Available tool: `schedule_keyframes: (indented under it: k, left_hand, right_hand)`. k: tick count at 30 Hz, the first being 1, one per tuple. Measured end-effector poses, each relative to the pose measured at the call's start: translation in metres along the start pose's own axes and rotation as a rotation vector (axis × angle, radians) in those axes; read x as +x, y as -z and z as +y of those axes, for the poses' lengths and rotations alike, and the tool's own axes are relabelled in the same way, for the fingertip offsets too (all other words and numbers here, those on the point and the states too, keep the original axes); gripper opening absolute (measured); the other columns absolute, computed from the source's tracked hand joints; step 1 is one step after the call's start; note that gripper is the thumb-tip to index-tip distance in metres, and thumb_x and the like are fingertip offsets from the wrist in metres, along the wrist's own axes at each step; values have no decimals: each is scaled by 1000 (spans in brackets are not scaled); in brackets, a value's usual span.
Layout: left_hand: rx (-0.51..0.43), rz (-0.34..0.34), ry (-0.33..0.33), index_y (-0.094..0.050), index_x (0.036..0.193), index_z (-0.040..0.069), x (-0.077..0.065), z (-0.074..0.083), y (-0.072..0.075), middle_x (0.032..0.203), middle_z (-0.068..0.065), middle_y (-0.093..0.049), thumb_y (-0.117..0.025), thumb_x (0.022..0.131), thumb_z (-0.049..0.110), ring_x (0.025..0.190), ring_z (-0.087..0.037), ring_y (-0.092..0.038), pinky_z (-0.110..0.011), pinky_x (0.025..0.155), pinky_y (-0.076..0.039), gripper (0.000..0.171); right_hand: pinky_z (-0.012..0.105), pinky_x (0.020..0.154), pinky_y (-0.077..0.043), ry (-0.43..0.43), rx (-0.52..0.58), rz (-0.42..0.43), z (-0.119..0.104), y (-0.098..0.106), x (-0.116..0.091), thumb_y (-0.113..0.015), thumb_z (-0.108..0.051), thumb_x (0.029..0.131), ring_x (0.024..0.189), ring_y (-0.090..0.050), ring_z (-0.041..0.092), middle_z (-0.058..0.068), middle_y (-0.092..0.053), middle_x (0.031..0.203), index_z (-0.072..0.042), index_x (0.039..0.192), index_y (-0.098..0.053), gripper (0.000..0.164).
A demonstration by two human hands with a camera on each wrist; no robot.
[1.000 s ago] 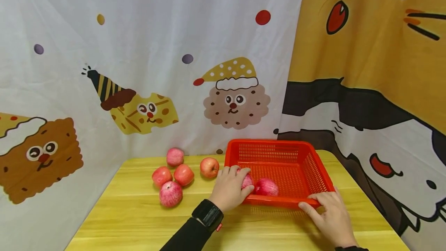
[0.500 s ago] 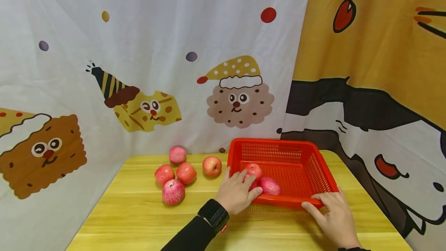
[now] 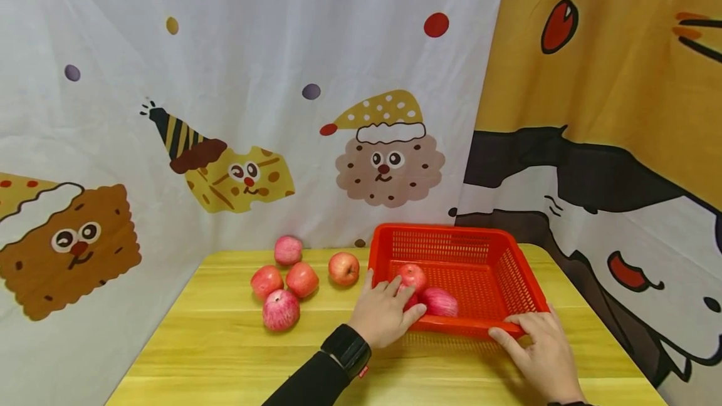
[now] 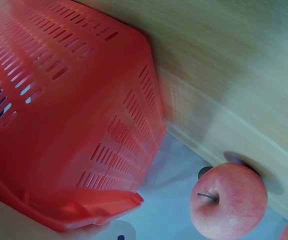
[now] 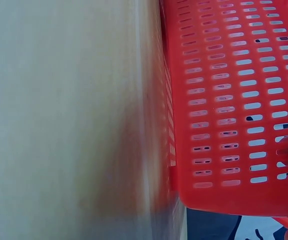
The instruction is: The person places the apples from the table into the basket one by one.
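Note:
A red plastic basket (image 3: 468, 268) with slotted walls stands on the table, three apples in its front left part. One is the upper apple (image 3: 413, 277), another the striped apple (image 3: 440, 302); the third, a lower apple (image 3: 410, 298), is partly behind fingers. My left hand (image 3: 383, 313) reaches over the left front corner, fingers spread and loosely extended at the lower apple. Whether they touch it is hard to tell. My right hand (image 3: 538, 349) grips the right front corner, thumb on the front rim. The right wrist view shows the basket's slotted outer wall (image 5: 234, 100).
Left of the basket lie several more apples on the wooden table (image 3: 225, 356): a lone apple (image 3: 343, 269) near the basket, and a cluster with a striped apple (image 3: 281, 310) in front and a pink apple (image 3: 288, 250) behind. A printed curtain (image 3: 254, 80) hangs behind.
My left hand has loosened and spread its fingers over the basket corner, exposing the upper apple. The striped apple has shifted slightly right. My right hand stays on the rim; the view has turned slightly.

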State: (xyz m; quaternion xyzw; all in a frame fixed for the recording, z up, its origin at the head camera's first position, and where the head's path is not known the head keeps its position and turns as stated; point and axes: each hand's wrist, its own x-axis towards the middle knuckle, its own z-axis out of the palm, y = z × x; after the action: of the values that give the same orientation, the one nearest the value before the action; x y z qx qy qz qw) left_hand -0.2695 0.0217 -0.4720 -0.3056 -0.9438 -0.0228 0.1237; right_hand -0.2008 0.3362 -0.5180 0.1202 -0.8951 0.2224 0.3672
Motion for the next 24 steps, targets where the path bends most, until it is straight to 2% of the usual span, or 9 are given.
schedule_keyframes:
  k: [8, 11, 13, 16, 18, 20, 24]
  left_hand:
    - [-12, 47, 2, -56, 141, 24, -1, -2, -1, 143, -6, -50, -18, 100, 66, 125, -31, -44, -62, 111, -18, 69]
    - [-30, 88, -3, -53, 143, 19, -4, -8, -4, 146, -9, -46, -20, 99, 69, 130, -32, -37, -57, 113, -20, 74]
    - [-67, 103, -5, -48, 147, 15, -9, -14, -3, 150, -11, -39, -27, 98, 69, 134, -32, -32, -52, 114, -22, 75]
    - [-134, 119, -10, -38, 151, 9, -19, -28, -1, 154, -13, -32, -41, 97, 65, 137, -31, -26, -48, 114, -26, 78]
    - [-157, 137, -9, -36, 152, 5, -28, -42, 0, 154, -15, -31, -49, 95, 62, 138, -31, -24, -51, 112, -27, 81]
    - [-125, 152, 8, -36, 151, 3, -40, -58, 1, 153, -16, -34, -50, 95, 62, 138, -31, -25, -56, 111, -26, 83]
    - [-8, 140, 109, -41, 148, 2, -71, -91, 4, 149, -18, -39, -38, 94, 71, 136, -37, -27, -64, 109, -23, 88]
  right_hand:
    - [53, 94, -28, 0, -1, 8, 0, -1, 0, -88, -35, 68, 87, -47, 21, 2, -68, 79, -14, 82, -70, 32]
    - [53, 95, -28, 6, 1, 4, 0, -2, 0, -88, -35, 68, 87, -47, 22, 3, -69, 79, -14, 83, -70, 31]
    - [53, 97, -28, 5, -2, 5, 0, -3, 0, -88, -36, 68, 87, -47, 22, 2, -69, 80, -15, 82, -70, 31]
    - [55, 101, -27, -1, -6, 7, -1, -3, -2, -88, -37, 69, 87, -47, 22, 1, -68, 80, -16, 82, -70, 31]
    - [56, 100, -28, -3, -5, 8, -2, -3, -2, -88, -37, 69, 87, -47, 22, 2, -68, 79, -16, 82, -70, 31]
    - [54, 96, -30, -1, -2, 6, -2, -2, -2, -88, -36, 69, 87, -47, 22, 1, -67, 79, -16, 82, -70, 30]
    - [52, 95, -29, 6, 2, 8, -2, 0, 0, -88, -35, 69, 87, -46, 21, 1, -67, 79, -16, 82, -69, 30]
